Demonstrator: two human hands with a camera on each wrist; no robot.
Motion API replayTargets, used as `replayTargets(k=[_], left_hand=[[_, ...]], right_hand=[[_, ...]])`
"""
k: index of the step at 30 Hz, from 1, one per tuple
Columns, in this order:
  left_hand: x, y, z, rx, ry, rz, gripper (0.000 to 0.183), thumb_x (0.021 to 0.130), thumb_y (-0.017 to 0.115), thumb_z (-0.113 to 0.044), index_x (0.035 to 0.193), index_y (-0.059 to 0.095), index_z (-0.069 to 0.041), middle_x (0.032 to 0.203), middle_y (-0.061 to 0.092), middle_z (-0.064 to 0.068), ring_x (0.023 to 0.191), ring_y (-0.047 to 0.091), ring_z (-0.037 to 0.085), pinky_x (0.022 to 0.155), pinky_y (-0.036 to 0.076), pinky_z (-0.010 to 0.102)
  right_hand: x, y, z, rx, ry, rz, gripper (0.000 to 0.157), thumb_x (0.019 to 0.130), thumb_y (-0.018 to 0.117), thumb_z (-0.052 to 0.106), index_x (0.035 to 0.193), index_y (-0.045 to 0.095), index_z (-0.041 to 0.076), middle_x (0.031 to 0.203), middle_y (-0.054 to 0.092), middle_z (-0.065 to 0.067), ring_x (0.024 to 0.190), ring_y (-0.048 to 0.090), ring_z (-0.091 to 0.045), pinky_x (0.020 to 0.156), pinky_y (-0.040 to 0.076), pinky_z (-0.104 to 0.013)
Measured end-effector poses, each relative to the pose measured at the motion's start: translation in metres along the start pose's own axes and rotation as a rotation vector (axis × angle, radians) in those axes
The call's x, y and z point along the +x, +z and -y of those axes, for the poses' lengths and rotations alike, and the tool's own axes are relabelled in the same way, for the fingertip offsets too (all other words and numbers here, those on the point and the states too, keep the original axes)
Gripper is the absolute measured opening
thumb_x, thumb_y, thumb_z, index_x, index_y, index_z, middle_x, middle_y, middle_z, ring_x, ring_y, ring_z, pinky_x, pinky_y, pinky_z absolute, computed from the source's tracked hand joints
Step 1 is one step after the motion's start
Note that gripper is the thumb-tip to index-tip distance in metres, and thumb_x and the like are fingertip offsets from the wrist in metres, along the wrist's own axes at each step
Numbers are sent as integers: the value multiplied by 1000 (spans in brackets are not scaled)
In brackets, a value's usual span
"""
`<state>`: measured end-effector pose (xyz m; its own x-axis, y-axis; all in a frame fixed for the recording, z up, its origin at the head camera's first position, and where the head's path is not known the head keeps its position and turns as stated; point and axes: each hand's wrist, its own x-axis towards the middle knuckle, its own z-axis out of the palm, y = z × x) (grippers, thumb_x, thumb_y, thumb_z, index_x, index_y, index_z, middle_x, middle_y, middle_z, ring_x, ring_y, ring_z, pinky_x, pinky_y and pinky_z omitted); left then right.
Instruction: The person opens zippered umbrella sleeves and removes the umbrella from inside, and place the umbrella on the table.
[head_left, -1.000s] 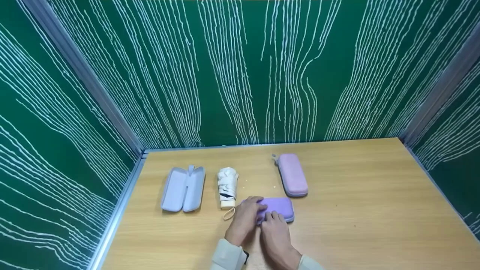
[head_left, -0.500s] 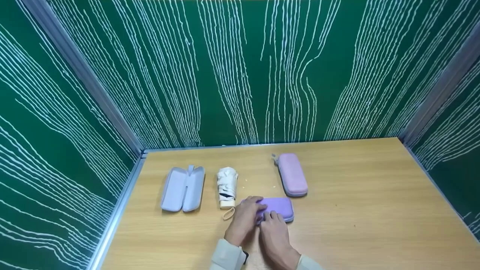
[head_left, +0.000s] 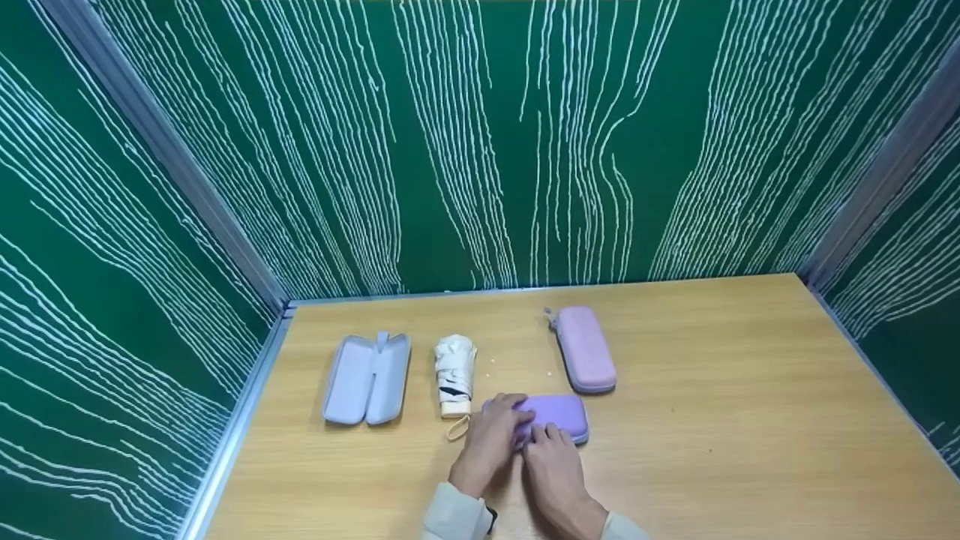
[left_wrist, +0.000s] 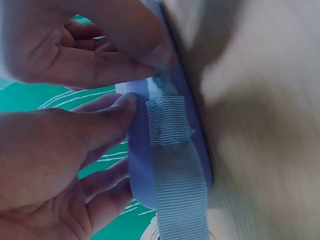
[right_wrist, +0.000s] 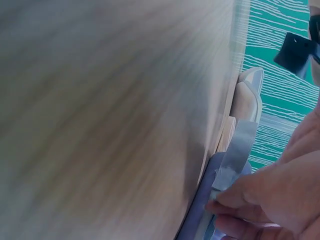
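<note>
A purple hard zip case (head_left: 559, 414) lies on the table close to the person. My left hand (head_left: 491, 435) holds its left end, thumb at the near side and fingers over the top. At the near edge, my right hand (head_left: 555, 469) pinches a small zipper pull (left_wrist: 160, 74), mostly covered by the fingertips. A pale ribbed wrist strap (left_wrist: 180, 185) hangs from the case beside the pull. In the right wrist view, the thumb and finger (right_wrist: 240, 197) close on the zipper edge, and the strap stretches away beyond them.
Left of the hands lies a folded white umbrella (head_left: 454, 367) with a cord loop (head_left: 458, 428). Further left an open pale grey case (head_left: 349, 382) rests flat. A pink zip case (head_left: 585, 349) sits behind the purple one. Green, white-lined panels (head_left: 600, 150) enclose the wooden table (head_left: 750, 390).
</note>
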<state>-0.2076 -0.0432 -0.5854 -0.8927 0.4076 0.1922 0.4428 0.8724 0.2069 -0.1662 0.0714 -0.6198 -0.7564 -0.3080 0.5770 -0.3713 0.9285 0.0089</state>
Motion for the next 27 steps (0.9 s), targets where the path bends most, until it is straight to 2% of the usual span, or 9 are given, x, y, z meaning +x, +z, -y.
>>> replayTargets(k=[3, 7, 11, 16, 19, 22, 27], left_hand=[[-4, 0, -5, 36, -8, 12, 31, 84, 60, -17, 111, 69, -28, 127, 55, -3, 114, 50, 22, 80, 46, 43], [-9, 0, -8, 172, 46, -11, 37, 84, 55, -11, 116, 66, -26, 129, 53, 0, 118, 48, 24, 88, 44, 45], [-11, 4, -8, 304, 100, -54, 42, 80, 61, -9, 118, 64, -26, 128, 53, -1, 115, 50, 25, 88, 45, 43], [-12, 9, -10, 345, 115, -91, 47, 75, 67, -8, 118, 63, -24, 127, 53, 2, 114, 51, 27, 87, 47, 42], [-13, 9, -11, 344, 97, -73, 50, 73, 68, -7, 119, 62, -24, 129, 52, 4, 115, 50, 28, 89, 46, 43], [-11, 9, -11, 332, 80, -37, 50, 73, 68, -5, 120, 60, -22, 131, 50, 7, 117, 49, 29, 88, 47, 43], [-8, 8, -9, 291, 72, -29, 38, 80, 61, -4, 114, 58, -19, 131, 51, 12, 116, 50, 28, 79, 51, 43]], right_hand=[[-2, -3, -5, 35, 24, 61, 7, 67, 64, 11, 64, 66, 5, 72, 55, -8, 70, 50, -28, 62, 40, -38], [-5, -8, -12, 96, 55, 127, 11, 66, 68, 14, 65, 65, 4, 73, 56, -9, 70, 51, -29, 61, 40, -40], [-8, -14, -19, 118, 77, 189, 12, 69, 69, 17, 70, 67, 5, 75, 57, -9, 72, 51, -28, 64, 40, -40], [-9, -20, -28, 114, 115, 272, 13, 71, 69, 19, 77, 70, 7, 76, 55, -6, 74, 51, -26, 69, 41, -40], [-8, -22, -33, 115, 136, 271, 13, 71, 69, 19, 79, 70, 9, 77, 55, -5, 74, 51, -24, 69, 42, -40], [-9, -22, -39, 135, 151, 225, 13, 70, 69, 18, 80, 69, 9, 78, 53, -5, 73, 51, -25, 68, 42, -40], [-6, -20, -47, 183, 184, 169, 30, 68, 72, 16, 94, 64, 5, 87, 51, -9, 79, 52, -28, 70, 43, -42]])
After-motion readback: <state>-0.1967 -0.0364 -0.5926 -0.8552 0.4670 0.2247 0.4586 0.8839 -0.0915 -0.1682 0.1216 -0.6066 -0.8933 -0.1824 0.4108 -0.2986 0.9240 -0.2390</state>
